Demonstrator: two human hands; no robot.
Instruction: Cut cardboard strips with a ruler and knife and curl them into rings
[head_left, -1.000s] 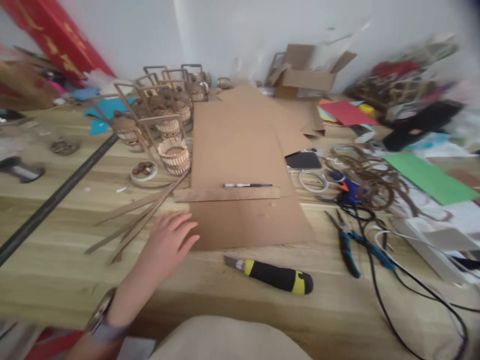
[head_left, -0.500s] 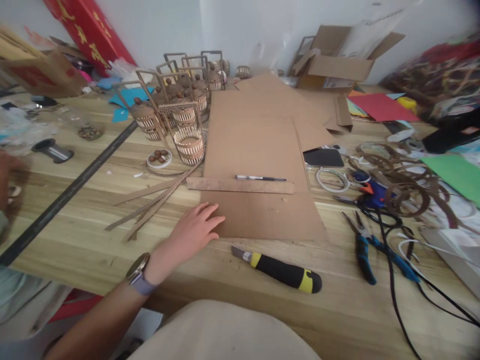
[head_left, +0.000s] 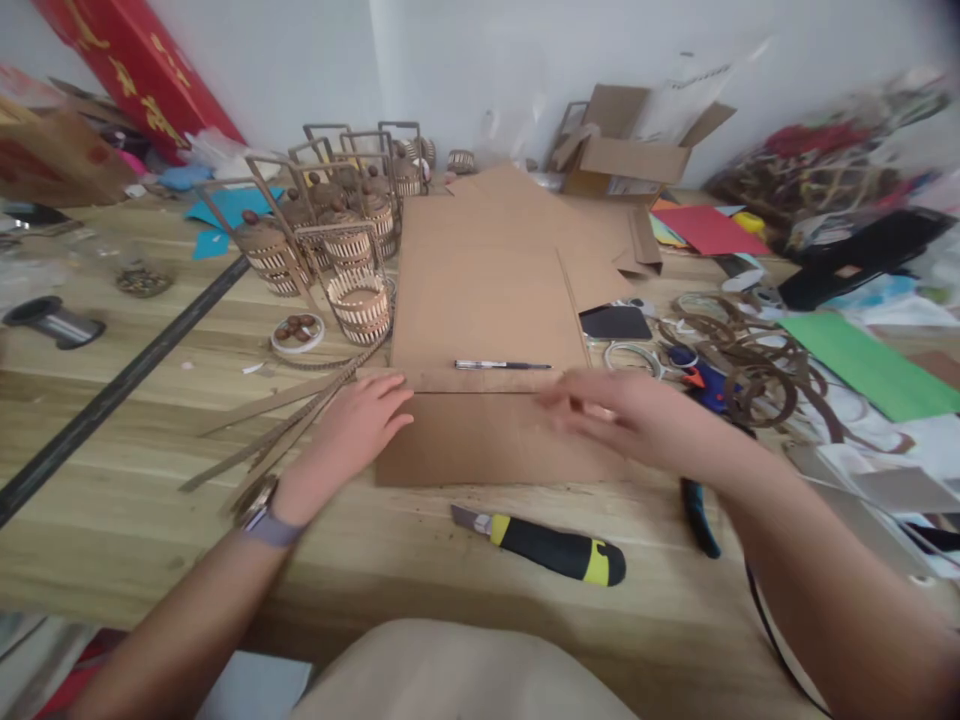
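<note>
A large brown cardboard sheet [head_left: 487, 300] lies flat on the wooden table [head_left: 135, 520]. A wooden ruler [head_left: 480, 380] crosses it, and a pen [head_left: 501, 365] rests just behind the ruler. My left hand [head_left: 352, 430] lies flat with fingers stretched out on the sheet's left edge, touching the ruler's left end. My right hand [head_left: 622, 415] is blurred by motion, fingers extended over the ruler's right end and the sheet. A yellow-and-black utility knife [head_left: 547, 545] lies in front of the sheet, between my arms.
Small wooden lantern-like models [head_left: 330, 240] and cardboard strips [head_left: 285, 420] sit to the left. Blue-handled pliers [head_left: 697, 515], cables and coiled strips [head_left: 757, 360] crowd the right. An open cardboard box [head_left: 622, 155] stands at the back. A black bar [head_left: 112, 390] runs diagonally at left.
My right hand has come into view from the right and reached the ruler's right end. My left hand has moved forward to the ruler's left end.
</note>
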